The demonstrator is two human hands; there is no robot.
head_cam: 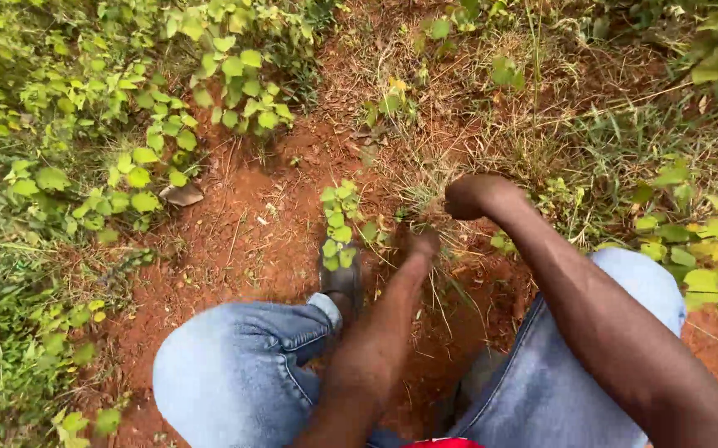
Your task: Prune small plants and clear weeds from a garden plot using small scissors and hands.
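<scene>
Gripping dry grass (425, 199), both hands' fingers closed — left hand (419, 243), right hand (468, 197) — bare soil (243, 232) leftward.

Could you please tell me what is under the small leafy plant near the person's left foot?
Under the leafy plant lies the toe of a dark shoe on red soil. The leaves cover the shoe's tip.

Left hand (419, 242) – right hand (468, 197) – dry grass (425, 195)

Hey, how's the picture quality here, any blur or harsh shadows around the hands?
Head view: soft, even daylight, no hard shadows or glare. The left hand and right hand are slightly motion-smeared at the dry grass, so the fingers cannot be told apart. Leaves at the frame edges look soft and stretched.
</scene>
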